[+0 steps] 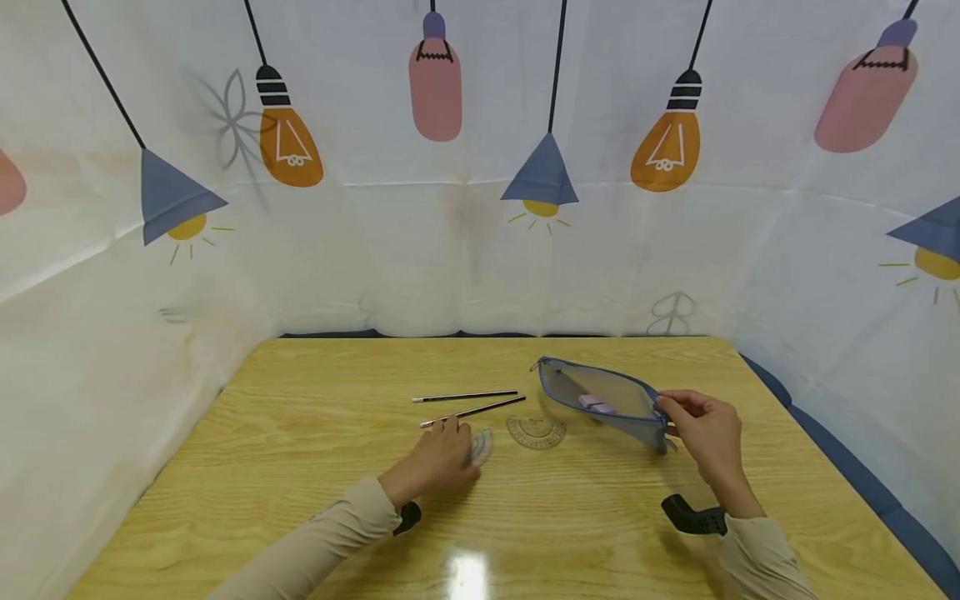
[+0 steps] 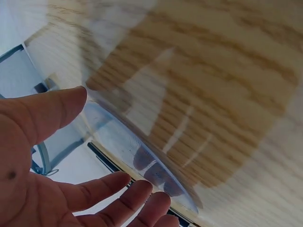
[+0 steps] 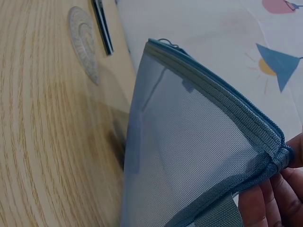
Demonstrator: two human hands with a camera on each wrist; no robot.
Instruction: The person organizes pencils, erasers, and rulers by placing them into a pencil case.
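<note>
My right hand [image 1: 708, 429] pinches one corner of a blue mesh zip pouch [image 3: 189, 127], lifting that end so the zipped mouth gapes. Inside the pouch lie pinkish-white erasers [image 1: 596, 404]. Over a clear half-round protractor [image 1: 482, 447] on the table is my left hand [image 1: 442, 457]. In the left wrist view its thumb and fingers are spread apart, with the fingertips right at the curved edge of that protractor [image 2: 137, 151]. A second clear protractor [image 1: 536, 432] lies flat just to the right of it.
Two dark pencils [image 1: 472, 395] lie beyond the left hand, one angled toward it. The wooden table [image 1: 300, 467] ends at a white curtain [image 1: 420, 275] printed with lamps at the back and sides. Black wrist camera mounts [image 1: 693, 515] stick out from both wrists.
</note>
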